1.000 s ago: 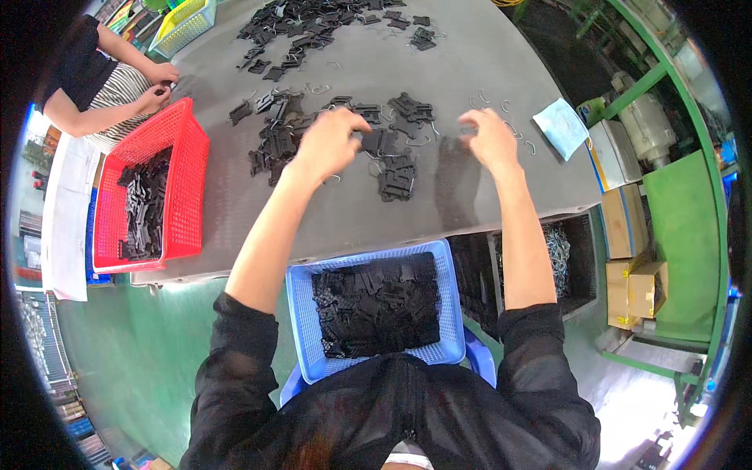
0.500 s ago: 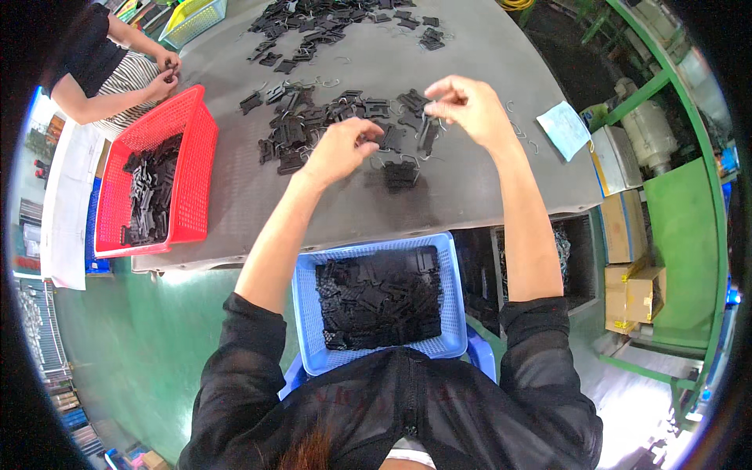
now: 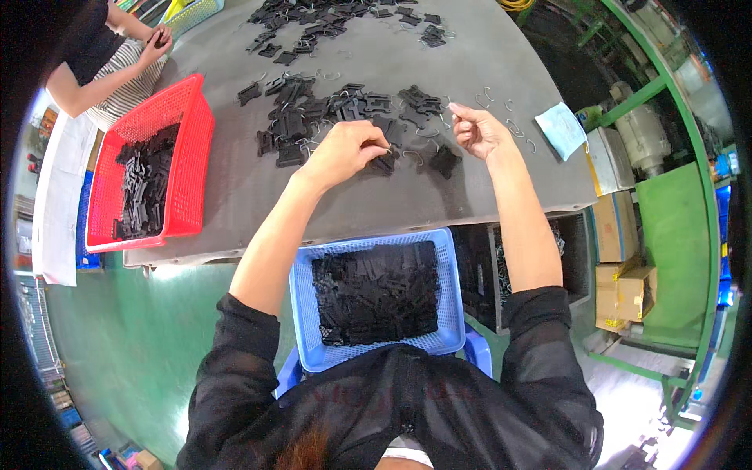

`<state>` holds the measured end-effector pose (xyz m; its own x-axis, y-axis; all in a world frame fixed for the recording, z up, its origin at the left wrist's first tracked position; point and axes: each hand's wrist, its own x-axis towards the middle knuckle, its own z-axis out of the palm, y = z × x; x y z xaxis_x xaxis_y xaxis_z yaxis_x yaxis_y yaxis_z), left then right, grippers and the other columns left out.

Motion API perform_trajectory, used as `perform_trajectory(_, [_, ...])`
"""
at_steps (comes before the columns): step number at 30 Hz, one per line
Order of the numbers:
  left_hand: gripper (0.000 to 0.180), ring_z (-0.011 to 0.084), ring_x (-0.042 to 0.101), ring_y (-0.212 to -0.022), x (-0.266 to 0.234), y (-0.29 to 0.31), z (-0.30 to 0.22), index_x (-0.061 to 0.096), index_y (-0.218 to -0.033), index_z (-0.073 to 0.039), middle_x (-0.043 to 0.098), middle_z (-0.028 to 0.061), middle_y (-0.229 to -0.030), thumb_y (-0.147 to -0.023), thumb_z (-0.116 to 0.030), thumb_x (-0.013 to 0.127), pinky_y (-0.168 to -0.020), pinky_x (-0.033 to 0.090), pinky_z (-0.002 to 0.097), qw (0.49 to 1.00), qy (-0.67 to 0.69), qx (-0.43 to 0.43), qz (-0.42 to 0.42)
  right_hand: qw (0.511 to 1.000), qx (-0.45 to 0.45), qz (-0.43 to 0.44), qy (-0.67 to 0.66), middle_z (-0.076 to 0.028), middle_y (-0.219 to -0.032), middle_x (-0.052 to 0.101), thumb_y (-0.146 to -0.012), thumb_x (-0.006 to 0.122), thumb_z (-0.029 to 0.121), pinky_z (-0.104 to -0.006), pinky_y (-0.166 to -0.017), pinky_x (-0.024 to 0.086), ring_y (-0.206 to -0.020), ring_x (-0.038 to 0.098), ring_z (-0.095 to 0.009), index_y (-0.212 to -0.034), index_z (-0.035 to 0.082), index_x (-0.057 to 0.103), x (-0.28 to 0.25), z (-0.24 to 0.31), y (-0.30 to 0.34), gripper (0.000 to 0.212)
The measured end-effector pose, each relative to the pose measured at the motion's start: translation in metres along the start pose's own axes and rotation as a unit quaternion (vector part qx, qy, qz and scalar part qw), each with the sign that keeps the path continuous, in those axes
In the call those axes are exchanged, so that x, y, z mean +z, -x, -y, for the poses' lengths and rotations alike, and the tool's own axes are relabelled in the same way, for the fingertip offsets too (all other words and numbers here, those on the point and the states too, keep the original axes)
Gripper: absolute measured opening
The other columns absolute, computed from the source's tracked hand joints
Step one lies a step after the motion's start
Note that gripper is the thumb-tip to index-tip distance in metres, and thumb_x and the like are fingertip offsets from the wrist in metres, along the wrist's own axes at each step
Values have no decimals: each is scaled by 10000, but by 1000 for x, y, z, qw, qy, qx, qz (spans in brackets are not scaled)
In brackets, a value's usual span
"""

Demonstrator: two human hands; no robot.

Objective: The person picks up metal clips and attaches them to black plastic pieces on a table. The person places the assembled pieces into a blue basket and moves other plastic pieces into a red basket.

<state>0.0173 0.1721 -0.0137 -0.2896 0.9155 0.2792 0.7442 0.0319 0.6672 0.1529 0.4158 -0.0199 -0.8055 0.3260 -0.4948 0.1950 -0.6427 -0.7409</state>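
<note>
Small black plastic pieces and bent metal wire hooks lie in a loose pile on the grey table. My left hand is at the pile's near edge, thumb and forefinger pinched on a black plastic piece, mostly hidden beneath the fingers. To the right, my right hand is raised over the table with its fingers curled. Between its thumb and forefinger is a thin metal hook. Below and between my hands, a single black piece lies apart from the pile.
A blue basket full of black pieces stands before my body. At left is a red basket, with a co-worker's hands beyond it. Loose hooks and a light blue face mask lie at right. More pieces lie farther back.
My right hand has moved slightly right and down, away from the black piece it was at, and now pinches a hook. My left hand has shifted slightly right and closed its fingertips.
</note>
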Motion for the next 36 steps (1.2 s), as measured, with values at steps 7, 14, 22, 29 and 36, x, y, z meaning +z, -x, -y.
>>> perform_trajectory(7, [237, 196, 625, -734, -13, -3, 34, 677, -1025, -87, 659, 76, -881, -789, -77, 660, -653, 501, 283, 959, 30, -91, -268, 952, -201, -118, 199, -35, -848, 598, -768, 740, 195, -252, -585, 468, -694, 577, -127, -959, 83, 604, -23, -14, -1, 260])
perform_trajectory(14, [174, 270, 597, -913, 30, 25, -5, 668, -945, -98, 626, 79, -932, -785, -157, 638, -794, 493, 365, 992, -123, 6, -40, 742, -302, -236, 550, -97, -990, 580, -759, 711, 230, -355, -790, 482, -887, 602, -249, -966, 97, 650, -4, -63, 31, 253])
perform_trajectory(22, [106, 210, 578, -868, -4, 14, -15, 681, -834, -108, 639, -6, -845, -739, -149, 658, -733, 497, 343, 953, -273, 128, -6, 629, -447, -258, 581, -51, -1016, 570, -735, 720, 145, -367, -813, 468, -977, 544, -270, -915, 130, 650, 7, -79, 28, 194])
perform_trajectory(29, [156, 174, 593, -969, 2, 13, 1, 715, -952, -81, 662, 54, -989, -803, -90, 672, -872, 461, 301, 985, 98, -56, -128, 605, -407, -185, 659, -6, -1010, 600, -708, 735, 221, -405, -827, 441, -995, 542, -240, -925, 180, 695, 18, -75, 2, 224])
perform_trajectory(36, [212, 130, 561, -1034, 4, 6, 19, 625, -1067, -55, 629, 34, -1072, -888, -164, 598, -913, 424, 296, 773, 588, -195, -142, 552, -352, -302, 692, -37, -960, 603, -746, 677, 152, -421, -794, 441, -974, 546, -260, -887, 166, 679, -27, -46, 0, 142])
